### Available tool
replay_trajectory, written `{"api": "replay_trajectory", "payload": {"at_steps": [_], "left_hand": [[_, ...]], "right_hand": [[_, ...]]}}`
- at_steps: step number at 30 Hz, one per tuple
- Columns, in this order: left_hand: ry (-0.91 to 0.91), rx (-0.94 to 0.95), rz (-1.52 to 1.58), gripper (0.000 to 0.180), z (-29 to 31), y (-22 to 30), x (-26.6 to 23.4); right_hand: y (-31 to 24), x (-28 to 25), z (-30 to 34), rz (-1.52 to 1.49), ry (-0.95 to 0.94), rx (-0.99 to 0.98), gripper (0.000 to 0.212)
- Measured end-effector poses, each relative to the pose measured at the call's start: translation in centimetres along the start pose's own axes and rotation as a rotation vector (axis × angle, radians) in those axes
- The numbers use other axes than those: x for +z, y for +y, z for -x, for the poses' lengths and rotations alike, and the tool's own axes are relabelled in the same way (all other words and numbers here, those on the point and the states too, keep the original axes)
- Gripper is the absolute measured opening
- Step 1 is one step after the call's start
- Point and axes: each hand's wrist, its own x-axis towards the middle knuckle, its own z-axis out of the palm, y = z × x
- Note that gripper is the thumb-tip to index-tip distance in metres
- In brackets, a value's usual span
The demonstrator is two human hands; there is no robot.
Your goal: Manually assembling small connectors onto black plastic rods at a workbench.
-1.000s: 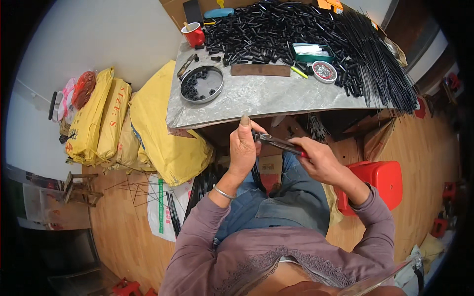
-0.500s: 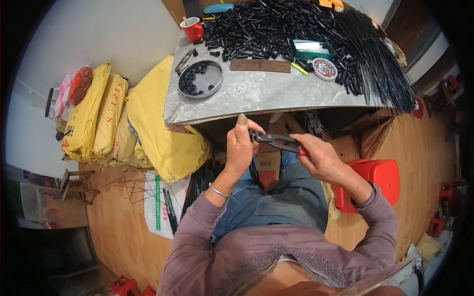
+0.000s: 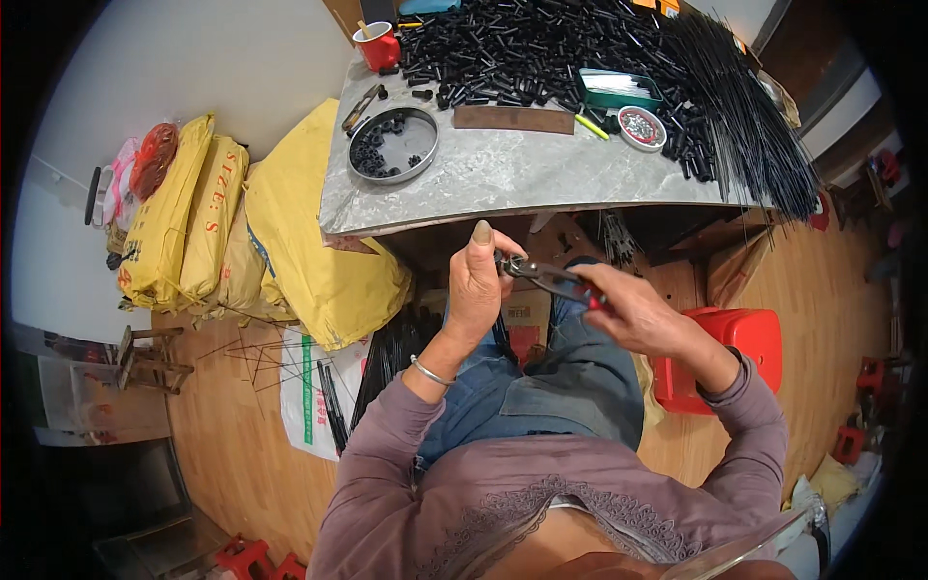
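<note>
My right hand [image 3: 633,314] is wrapped round the handles of a pair of pliers [image 3: 553,280] with dark metal jaws and some red on the grip. The jaws point left, toward my left hand [image 3: 474,295]. That hand is closed with its thumb up, pinching a small black piece [image 3: 501,259] right at the jaws; fingers hide most of it. Both hands are held above my lap, just in front of the table edge. On the table [image 3: 483,179], a round metal tray [image 3: 411,147] contains several small black pieces [image 3: 369,155].
A large heap of black tubular parts [image 3: 541,48] covers the table's back, beside long black rods [image 3: 754,116]. Nearer are a brown bar [image 3: 514,119], green box [image 3: 619,89], small bowl [image 3: 642,127] and red mug [image 3: 377,46]. Yellow sacks [image 3: 309,222] stand left, a red stool [image 3: 739,353] right.
Both hands, with the pliers and the small black piece between them, have shifted slightly to the right. The view has tilted a little; objects on the table stay in place.
</note>
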Motion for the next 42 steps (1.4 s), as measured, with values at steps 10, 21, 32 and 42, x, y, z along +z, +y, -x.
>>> {"api": "replay_trajectory", "payload": {"at_steps": [10, 21, 32, 42], "left_hand": [[-0.041, -0.019, -0.06, 0.065, 0.4, -0.1, -0.4], [-0.19, -0.071, 0.062, 0.066, 0.4, -0.1, -0.5], [-0.228, -0.122, 0.02, 0.071, 0.5, 0.1, -0.4], [-0.255, -0.075, 0.03, 0.073, 0.6, 0.1, 0.0]], "right_hand": [[-0.8, -2.0, 0.1, -0.701, -0.698, 0.753, 0.018], [0.0, 0.0, 1.4, -0.428, -0.526, 0.631, 0.022], [-1.0, -2.8, -0.2, -0.975, -0.795, 0.876, 0.037], [-2.2, -3.7, -0.1, -1.089, -0.819, 0.995, 0.038]]}}
